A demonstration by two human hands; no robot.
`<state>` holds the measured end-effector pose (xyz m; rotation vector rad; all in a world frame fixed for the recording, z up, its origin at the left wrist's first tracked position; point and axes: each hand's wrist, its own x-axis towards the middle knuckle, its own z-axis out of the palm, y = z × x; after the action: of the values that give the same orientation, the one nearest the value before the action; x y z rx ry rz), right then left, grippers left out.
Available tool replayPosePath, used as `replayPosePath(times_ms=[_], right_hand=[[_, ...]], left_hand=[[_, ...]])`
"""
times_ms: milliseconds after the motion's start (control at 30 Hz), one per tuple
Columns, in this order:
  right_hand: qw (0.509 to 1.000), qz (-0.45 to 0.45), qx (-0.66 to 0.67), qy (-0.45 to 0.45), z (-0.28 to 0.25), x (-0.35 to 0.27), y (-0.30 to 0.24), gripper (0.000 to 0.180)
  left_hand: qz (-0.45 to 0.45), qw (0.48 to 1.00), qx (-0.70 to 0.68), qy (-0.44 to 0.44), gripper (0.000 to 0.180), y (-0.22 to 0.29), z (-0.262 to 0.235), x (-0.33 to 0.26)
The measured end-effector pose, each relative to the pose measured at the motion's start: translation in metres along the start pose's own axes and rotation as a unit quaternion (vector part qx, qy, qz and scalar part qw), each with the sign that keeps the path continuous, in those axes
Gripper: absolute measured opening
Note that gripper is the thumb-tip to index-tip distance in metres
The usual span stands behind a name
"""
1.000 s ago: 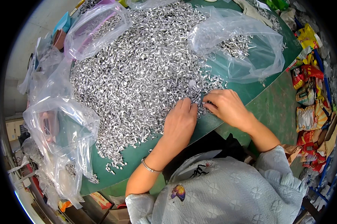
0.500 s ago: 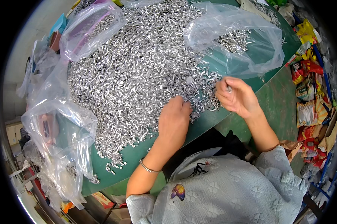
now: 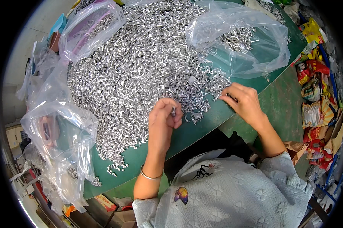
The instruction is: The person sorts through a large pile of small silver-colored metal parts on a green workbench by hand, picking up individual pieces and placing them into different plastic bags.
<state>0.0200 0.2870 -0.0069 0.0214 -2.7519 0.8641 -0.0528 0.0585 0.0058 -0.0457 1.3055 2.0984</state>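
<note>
A wide heap of small, curved, hook-like silvery metal pieces (image 3: 141, 72) covers much of the green table. My left hand (image 3: 164, 116) is turned partly palm-up over the heap's near edge. Its fingers are curled round a small silvery metal piece (image 3: 173, 111), which shows between the fingertips. At the heap's right edge, my right hand (image 3: 243, 102) brings thumb and forefinger together in a pinch, touching the outermost pieces. What lies between those fingertips is too small to make out. A few loose metal pieces (image 3: 194, 117) lie between the two hands.
A clear plastic bag (image 3: 268, 64) with more metal pieces lies open at the far right. Other clear bags stand at the far left (image 3: 74, 47) and near left (image 3: 80, 127). The green table edge (image 3: 205, 135) runs close to me. Colourful packages (image 3: 312, 114) line the right side.
My left hand has moved left and turned over from the heap, a metal piece now showing in its fingers. My right hand has turned down and its fingertips have come onto the heap's edge.
</note>
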Motion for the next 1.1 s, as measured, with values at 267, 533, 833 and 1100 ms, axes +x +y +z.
replayPosePath(times_ms=[267,533,833,1100], right_hand=[[0.962,0.1,0.245,0.065,0.008,0.001,-0.004,0.02],[0.908,0.161,0.375,-0.099,0.005,0.002,-0.014,0.016],[0.995,-0.038,-0.022,-0.092,0.012,-0.001,-0.03,0.011],[0.999,0.029,-0.016,0.028,0.006,0.005,-0.031,0.008]], left_hand=[[0.17,0.876,0.446,0.072,0.02,-0.031,0.014,-0.029],[0.257,0.717,0.645,0.057,0.02,-0.039,0.02,-0.025],[0.228,0.703,0.66,0.134,0.018,-0.032,0.004,-0.048],[0.23,0.72,0.645,0.114,0.02,-0.026,0.014,-0.049]])
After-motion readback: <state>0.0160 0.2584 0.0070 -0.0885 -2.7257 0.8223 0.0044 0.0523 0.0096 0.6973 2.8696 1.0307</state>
